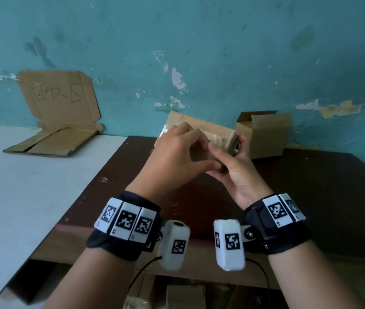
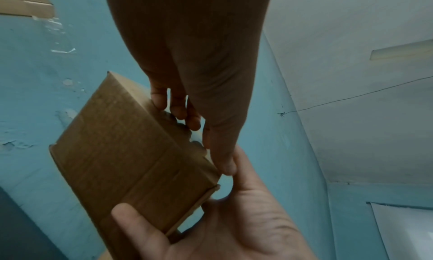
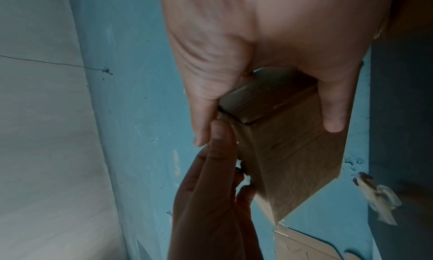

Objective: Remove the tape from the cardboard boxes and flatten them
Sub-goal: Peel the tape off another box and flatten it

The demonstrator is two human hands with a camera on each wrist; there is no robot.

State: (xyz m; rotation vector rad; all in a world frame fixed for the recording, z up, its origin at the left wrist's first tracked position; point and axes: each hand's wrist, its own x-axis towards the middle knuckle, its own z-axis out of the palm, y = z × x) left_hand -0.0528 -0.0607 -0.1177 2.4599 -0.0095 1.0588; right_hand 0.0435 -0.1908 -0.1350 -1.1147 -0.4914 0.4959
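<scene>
A small sealed cardboard box (image 1: pixel 201 139) is held in mid-air at the centre of the head view, above the dark counter (image 1: pixel 310 197), its long axis running from upper left to lower right. The right hand (image 1: pixel 232 170) clamps the box's lower-right end, thumb on top and fingers beneath, while the left hand (image 1: pixel 172 157) reaches in from the left, fingertips pinching at the clear tape (image 1: pixel 218 142) on the top face beside the right thumb. The left hand sits nearer the tape's loose end, so the peel would likely run toward upper left. At right, against the wall, an open cardboard box (image 1: pixel 266 134) stands; nothing shows inside. At upper left, flattened cardboard (image 1: pixel 50 139) leans against the wall.
</scene>
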